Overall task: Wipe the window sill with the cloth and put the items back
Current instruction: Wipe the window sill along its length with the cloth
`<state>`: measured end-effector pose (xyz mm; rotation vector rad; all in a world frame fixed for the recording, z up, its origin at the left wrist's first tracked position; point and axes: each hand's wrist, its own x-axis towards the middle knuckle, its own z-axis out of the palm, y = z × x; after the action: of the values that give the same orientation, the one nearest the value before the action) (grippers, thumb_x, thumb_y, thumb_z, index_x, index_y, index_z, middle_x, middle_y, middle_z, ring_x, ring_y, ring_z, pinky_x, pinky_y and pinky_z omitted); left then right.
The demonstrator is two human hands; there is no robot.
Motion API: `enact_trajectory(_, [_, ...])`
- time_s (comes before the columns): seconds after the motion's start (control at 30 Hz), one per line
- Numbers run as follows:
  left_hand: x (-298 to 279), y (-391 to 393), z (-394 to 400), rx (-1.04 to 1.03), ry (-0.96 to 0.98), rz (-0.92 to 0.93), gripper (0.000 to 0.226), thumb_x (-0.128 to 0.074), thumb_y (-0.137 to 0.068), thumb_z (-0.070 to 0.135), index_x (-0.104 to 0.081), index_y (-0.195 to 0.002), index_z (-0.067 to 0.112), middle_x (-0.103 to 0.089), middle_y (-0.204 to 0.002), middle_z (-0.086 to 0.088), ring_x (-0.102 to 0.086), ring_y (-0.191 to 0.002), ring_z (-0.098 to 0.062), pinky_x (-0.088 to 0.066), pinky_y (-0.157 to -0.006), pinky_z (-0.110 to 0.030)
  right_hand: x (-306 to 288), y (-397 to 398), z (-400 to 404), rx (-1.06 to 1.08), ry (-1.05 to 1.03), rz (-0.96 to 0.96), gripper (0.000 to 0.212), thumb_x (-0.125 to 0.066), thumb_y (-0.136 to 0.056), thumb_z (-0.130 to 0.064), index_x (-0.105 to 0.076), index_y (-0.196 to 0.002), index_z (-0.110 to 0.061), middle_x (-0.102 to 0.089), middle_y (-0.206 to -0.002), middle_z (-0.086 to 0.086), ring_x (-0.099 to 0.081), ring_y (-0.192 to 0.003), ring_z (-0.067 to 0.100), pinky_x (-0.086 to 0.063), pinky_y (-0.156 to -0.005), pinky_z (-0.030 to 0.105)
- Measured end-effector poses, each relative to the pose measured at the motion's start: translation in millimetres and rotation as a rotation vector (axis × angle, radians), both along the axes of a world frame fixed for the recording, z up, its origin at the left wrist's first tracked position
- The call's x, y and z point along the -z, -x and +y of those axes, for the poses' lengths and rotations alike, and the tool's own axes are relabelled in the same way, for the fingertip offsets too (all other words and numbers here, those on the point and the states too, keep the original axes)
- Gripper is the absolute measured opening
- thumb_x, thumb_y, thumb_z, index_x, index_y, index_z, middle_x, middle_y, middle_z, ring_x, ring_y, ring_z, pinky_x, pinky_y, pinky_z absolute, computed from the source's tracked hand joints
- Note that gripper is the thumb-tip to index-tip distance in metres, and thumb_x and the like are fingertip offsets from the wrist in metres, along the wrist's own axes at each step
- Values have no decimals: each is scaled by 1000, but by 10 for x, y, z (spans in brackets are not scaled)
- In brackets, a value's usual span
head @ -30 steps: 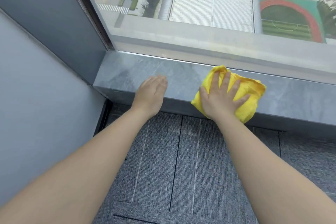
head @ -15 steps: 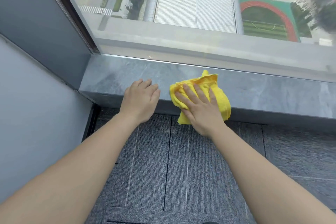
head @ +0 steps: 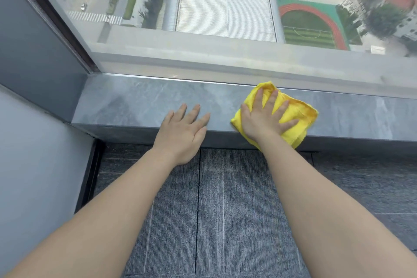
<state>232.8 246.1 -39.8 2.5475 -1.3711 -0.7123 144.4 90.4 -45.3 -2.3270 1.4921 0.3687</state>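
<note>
A grey stone window sill [head: 135, 106] runs across the view below the window glass. On it lies a crumpled yellow cloth [head: 295, 117], reaching from the glass to the sill's front edge and hanging a little over it. My right hand [head: 264, 119] presses flat on the cloth with its fingers spread. My left hand [head: 182, 133] rests palm down on the sill's front edge, left of the cloth, fingers straight, holding nothing. No other items show on the sill.
The window glass [head: 225, 18] rises straight behind the sill. A dark window frame [head: 56, 22] and a grey wall [head: 29, 165] close off the left end. Grey carpet tiles [head: 225, 210] cover the floor below.
My right hand has slid the cloth to the right and back toward the glass, after bringing it left half a second ago. My left hand stays on the sill edge, fingers now more spread.
</note>
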Motion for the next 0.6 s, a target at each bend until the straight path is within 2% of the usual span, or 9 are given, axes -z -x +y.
enact_trajectory(0.07, [6, 12, -6, 5, -25, 7, 46, -17, -95, 33, -11, -140, 33, 0, -156, 3, 7, -144, -22, 4, -116, -41, 6, -80, 76, -62, 19, -7, 59, -16, -95, -50, 7, -146, -33, 18, -157, -1, 19, -143, 33, 8, -106, 69])
enact_trajectory(0.13, [3, 20, -24, 6, -46, 22, 46, -16, -95, 33, -9, -140, 33, 3, -156, 2, 8, -143, -22, 5, -116, -42, -5, -29, 176, -231, 50, -3, 55, -16, -96, -48, 5, -145, -38, 16, -158, -5, 17, -144, 30, 8, -107, 67])
enact_trajectory(0.23, [-45, -2, -49, 19, -99, 46, 46, -14, -95, 33, -7, -140, 34, 5, -156, 3, 8, -143, -22, 4, -116, -42, -72, 242, 251, -501, 53, 32, 51, -17, -97, -45, 4, -144, -42, 13, -158, -8, 14, -146, 25, 7, -112, 59])
enact_trajectory(0.3, [-85, -23, -58, 25, -131, 60, 46, -12, -95, 34, -6, -141, 34, 5, -156, 3, 8, -143, -21, 3, -117, -42, -129, 437, 216, -590, 23, 78, 51, -18, -98, -41, 4, -144, -41, 12, -158, -7, 12, -146, 22, 6, -115, 53])
enact_trajectory(0.43, [-136, -32, -84, 17, -162, 71, 46, -10, -95, 35, -6, -140, 34, 4, -156, 5, 7, -143, -20, 1, -117, -41, -219, 716, -50, -465, -44, 133, 52, -16, -98, -41, 4, -146, -36, 13, -158, -6, 11, -146, 20, 4, -117, 48])
enact_trajectory(0.6, [-106, 24, -99, -44, -81, 75, 46, -16, -95, 30, -11, -141, 30, -3, -156, 2, 3, -144, -20, 0, -117, -42, -164, 602, -151, -245, -44, 102, 55, -16, -97, -44, 6, -146, -32, 17, -158, -2, 14, -145, 27, 4, -114, 58])
